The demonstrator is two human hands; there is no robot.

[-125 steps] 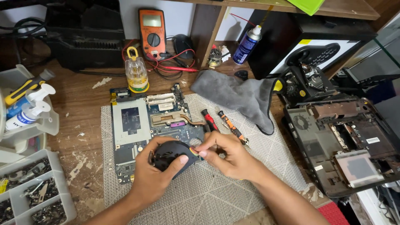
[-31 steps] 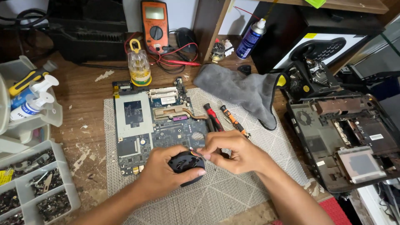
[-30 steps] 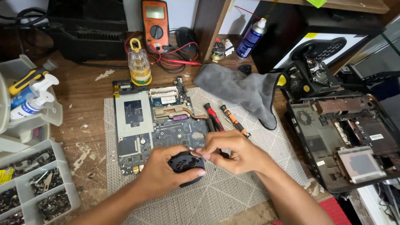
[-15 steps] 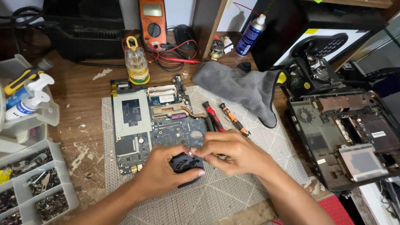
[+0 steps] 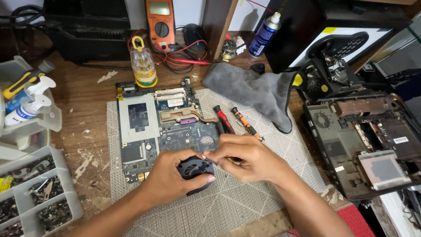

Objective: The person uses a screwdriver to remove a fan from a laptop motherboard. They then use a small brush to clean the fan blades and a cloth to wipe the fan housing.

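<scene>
My left hand [image 5: 169, 177] grips a round black cooling fan [image 5: 195, 169] over the grey mat [image 5: 245, 206], just below a blue laptop motherboard [image 5: 162, 127]. My right hand [image 5: 250, 159] meets it from the right, its fingertips pinched at the fan's upper edge on something small that I cannot make out. A red-handled screwdriver [image 5: 223, 119] and an orange-handled screwdriver [image 5: 243, 123] lie on the mat just above my right hand.
A grey cloth [image 5: 254, 90] lies behind the mat. An opened laptop base [image 5: 368, 145] sits at the right. At the back stand an orange multimeter [image 5: 160, 19], a small bottle [image 5: 144, 68] and a blue spray can [image 5: 264, 36]. Trays of screws [image 5: 33, 193] fill the left edge.
Both hands have stayed together on the fan, shifting slightly down and right on the mat since the earliest frame. The right fingertips keep working at the fan's edge.
</scene>
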